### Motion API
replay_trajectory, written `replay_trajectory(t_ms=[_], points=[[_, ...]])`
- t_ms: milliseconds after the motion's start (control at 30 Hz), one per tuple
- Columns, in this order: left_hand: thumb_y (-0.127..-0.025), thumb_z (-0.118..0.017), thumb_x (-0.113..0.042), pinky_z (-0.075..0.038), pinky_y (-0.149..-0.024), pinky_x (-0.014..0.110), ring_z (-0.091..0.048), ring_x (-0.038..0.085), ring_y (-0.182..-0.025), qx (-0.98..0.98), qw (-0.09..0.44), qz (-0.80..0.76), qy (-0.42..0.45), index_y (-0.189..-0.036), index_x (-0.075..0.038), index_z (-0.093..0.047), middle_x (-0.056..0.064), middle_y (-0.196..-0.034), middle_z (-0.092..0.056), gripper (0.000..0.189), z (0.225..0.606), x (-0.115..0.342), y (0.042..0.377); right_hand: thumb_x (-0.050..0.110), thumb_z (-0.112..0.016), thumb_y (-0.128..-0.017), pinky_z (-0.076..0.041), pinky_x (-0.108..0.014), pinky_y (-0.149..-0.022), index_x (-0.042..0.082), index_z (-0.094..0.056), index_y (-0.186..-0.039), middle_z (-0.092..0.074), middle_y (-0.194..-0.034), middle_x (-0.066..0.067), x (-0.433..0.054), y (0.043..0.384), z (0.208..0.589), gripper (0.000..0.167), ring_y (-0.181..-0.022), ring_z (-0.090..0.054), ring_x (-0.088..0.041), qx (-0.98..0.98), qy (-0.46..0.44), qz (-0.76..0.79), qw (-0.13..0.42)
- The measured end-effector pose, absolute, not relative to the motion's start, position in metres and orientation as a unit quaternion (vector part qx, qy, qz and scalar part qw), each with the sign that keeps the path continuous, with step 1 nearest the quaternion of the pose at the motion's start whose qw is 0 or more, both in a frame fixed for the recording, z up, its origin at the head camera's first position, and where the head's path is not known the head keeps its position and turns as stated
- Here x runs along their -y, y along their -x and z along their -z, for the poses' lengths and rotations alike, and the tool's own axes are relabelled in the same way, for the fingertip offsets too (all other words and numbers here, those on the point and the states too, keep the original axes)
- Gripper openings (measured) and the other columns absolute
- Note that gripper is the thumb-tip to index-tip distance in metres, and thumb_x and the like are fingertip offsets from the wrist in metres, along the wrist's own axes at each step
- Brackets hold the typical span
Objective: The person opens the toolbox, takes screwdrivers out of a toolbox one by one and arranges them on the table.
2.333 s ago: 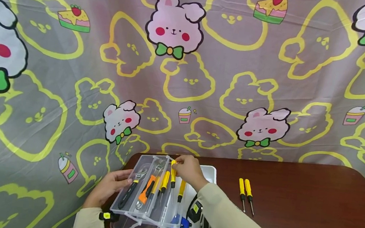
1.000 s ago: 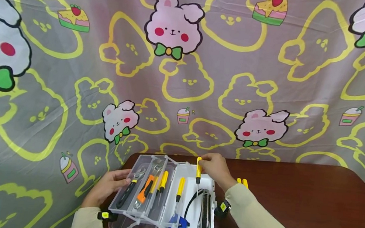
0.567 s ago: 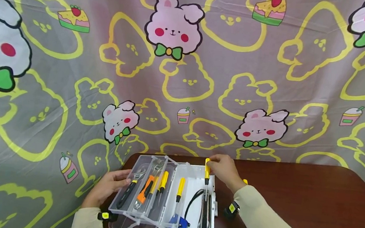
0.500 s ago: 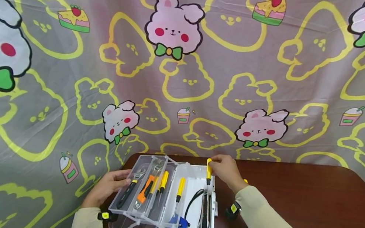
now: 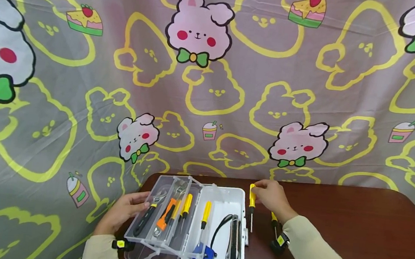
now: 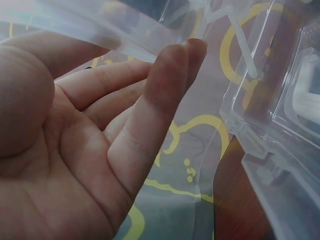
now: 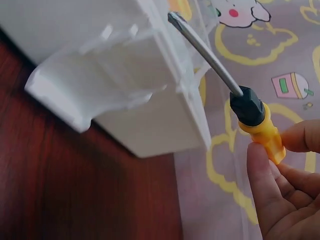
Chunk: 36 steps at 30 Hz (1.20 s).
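Note:
My right hand (image 5: 274, 197) pinches a screwdriver (image 5: 252, 198) by its yellow handle, just right of the white toolbox (image 5: 244, 192). Its shaft points down, and in the right wrist view the cross-shaped tip of the screwdriver (image 7: 207, 55) shows beside the box's white latch (image 7: 75, 95). On the left, my left hand (image 5: 122, 213) holds the outer edge of the clear tray (image 5: 139, 239). That tray bears an adjustable wrench (image 5: 147, 216), an orange cutter (image 5: 165, 216) and a yellow-handled screwdriver (image 5: 187, 205). Inside the white box lie a utility knife (image 5: 233, 242) and a blue tape measure (image 5: 204, 256).
Another yellow screwdriver (image 5: 206, 211) stands over the blue tape measure. At least one more screwdriver (image 5: 274, 216) lies on the brown table (image 5: 352, 237), partly hidden by my right wrist. A patterned cloth (image 5: 248, 104) hangs behind the table.
My right hand has carried the screwdriver from the clear tray rightward across the white box, past its right edge. The left hand has stayed at the tray.

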<state>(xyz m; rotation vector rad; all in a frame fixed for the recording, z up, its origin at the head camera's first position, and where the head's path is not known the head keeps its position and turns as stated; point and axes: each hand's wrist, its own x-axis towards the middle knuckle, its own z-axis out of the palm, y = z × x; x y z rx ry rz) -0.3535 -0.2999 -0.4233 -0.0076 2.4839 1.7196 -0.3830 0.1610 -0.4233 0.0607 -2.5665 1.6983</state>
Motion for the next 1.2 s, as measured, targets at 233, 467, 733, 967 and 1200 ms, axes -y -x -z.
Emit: replay_trajectory(t_ms=[233,467,733,967,1200], points=[[-0.091,-0.07,-0.024,-0.053,-0.076,0.041,-0.065,0.026,-0.093,-0.819,0.057,-0.57,0.01,-0.137,0.002,-0.053,0.017,-0.119,-0.063,0.056,0.426,0.3,0.354,0.018,-0.061,-0.094,-0.055,-0.041,-0.073,-0.007,-0.061,-0.119,-0.066,-0.101,-0.016,-0.177,0.38,0.434,0.035,-0.082,-0.067,-0.03,0.85,-0.009,-0.526,0.023],[-0.09,-0.071,-0.024,-0.053,-0.077,0.041,-0.065,0.027,-0.093,-0.82,0.056,-0.57,0.015,-0.136,0.0,-0.055,0.015,-0.117,-0.064,0.055,0.427,0.3,0.356,0.019,-0.061,-0.095,-0.055,-0.044,-0.073,-0.008,-0.061,-0.12,-0.066,-0.101,-0.015,-0.199,0.379,0.446,0.037,-0.078,-0.067,-0.024,0.859,-0.006,-0.511,0.021],[-0.09,-0.072,-0.026,-0.053,-0.078,0.041,-0.065,0.026,-0.093,-0.822,0.052,-0.567,0.01,-0.136,-0.001,-0.055,0.014,-0.118,-0.064,0.055,0.425,0.299,0.354,0.016,-0.06,-0.095,-0.056,-0.039,-0.071,-0.01,-0.06,-0.119,-0.066,-0.1,-0.018,-0.221,0.383,0.453,0.035,-0.077,-0.066,-0.022,0.864,-0.001,-0.503,0.022],[-0.091,-0.07,-0.026,-0.053,-0.077,0.041,-0.065,0.026,-0.094,-0.82,0.057,-0.569,0.001,-0.137,0.0,-0.053,0.016,-0.119,-0.063,0.056,0.423,0.301,0.352,0.017,-0.061,-0.094,-0.056,-0.038,-0.069,-0.011,-0.061,-0.118,-0.066,-0.1,-0.019,-0.234,0.384,0.456,0.036,-0.076,-0.066,-0.022,0.871,0.002,-0.491,0.02],[-0.091,-0.07,-0.025,-0.053,-0.078,0.041,-0.065,0.025,-0.094,-0.821,0.056,-0.569,0.008,-0.136,0.0,-0.055,0.015,-0.119,-0.063,0.054,0.424,0.298,0.354,0.016,-0.061,-0.093,-0.056,-0.036,-0.066,-0.012,-0.06,-0.118,-0.067,-0.1,-0.018,-0.246,0.384,0.463,0.037,-0.073,-0.066,-0.02,0.878,0.005,-0.478,0.016]])
